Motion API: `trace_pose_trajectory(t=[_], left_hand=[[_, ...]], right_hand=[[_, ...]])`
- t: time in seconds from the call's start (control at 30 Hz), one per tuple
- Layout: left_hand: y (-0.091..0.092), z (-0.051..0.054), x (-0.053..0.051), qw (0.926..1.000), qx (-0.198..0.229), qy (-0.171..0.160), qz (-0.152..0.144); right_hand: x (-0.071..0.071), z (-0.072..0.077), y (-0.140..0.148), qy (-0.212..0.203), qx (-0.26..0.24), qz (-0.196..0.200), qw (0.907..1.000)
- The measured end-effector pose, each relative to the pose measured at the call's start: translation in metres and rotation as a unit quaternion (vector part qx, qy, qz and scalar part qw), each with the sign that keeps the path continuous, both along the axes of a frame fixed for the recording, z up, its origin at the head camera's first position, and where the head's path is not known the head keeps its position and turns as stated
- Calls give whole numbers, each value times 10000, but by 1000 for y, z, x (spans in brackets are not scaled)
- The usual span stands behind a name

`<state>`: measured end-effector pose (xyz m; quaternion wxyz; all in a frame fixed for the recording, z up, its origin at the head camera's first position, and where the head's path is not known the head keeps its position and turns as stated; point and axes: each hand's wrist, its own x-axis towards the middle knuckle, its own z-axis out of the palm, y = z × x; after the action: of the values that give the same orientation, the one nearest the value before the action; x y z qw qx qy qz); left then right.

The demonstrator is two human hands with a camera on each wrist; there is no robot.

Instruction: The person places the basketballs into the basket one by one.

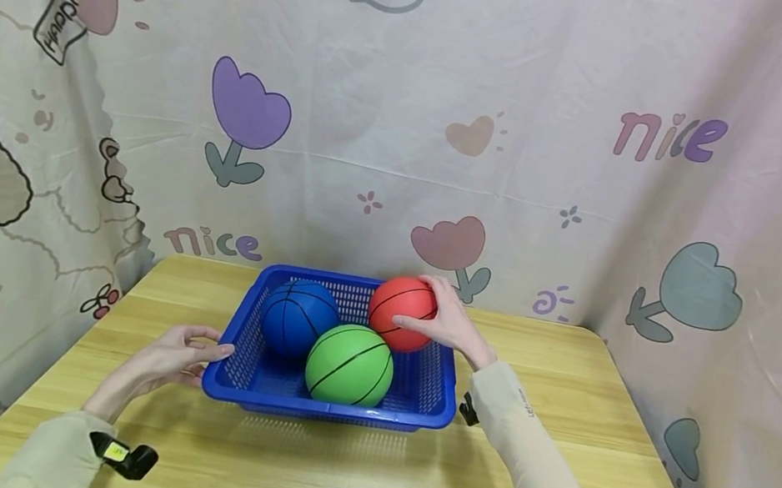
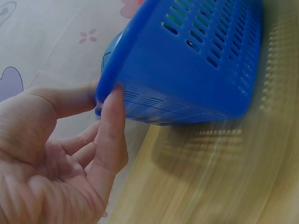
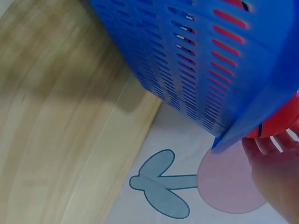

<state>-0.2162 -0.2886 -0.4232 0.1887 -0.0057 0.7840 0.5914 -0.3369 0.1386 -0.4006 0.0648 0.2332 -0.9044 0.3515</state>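
A blue plastic basket (image 1: pixel 336 410) with slotted walls holds three small basketballs: a blue ball (image 1: pixel 299 319) at the left, a green ball (image 1: pixel 350 364) at the front middle and a red ball (image 1: pixel 393 303) at the back right. With thumb and fingers my left hand (image 1: pixel 172 359) pinches the basket's left rim, as the left wrist view also shows. My right hand (image 1: pixel 451 320) reaches over the right side and grips the red ball, thumb in front and fingers behind. In the right wrist view, fingers (image 3: pixel 266 147) touch the red ball beyond the rim; part of the hand is cut off.
The basket is over a light wooden table (image 1: pixel 520 449). A pale curtain (image 1: pixel 381 108) printed with flowers and words hangs behind the table and along both sides. Each wrist carries a small black camera, with the left camera (image 1: pixel 131 458) near the table's front.
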Motion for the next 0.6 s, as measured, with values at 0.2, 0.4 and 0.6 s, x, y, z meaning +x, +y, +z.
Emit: trace_pose_trajectory(t=[0.2,0.4,0.6], left_hand=[[-1,0,0,10000,-36,3,-4],[0,-1,-1,10000,-85,8,6],[0,0,-1,10000,-67,-8,4]], right_hand=[[-1,-2,1,-42,96,-38,9999],[-1,-3,2,-178,158,-114,9997],[1,-2,3,-241,284,-134,9992]])
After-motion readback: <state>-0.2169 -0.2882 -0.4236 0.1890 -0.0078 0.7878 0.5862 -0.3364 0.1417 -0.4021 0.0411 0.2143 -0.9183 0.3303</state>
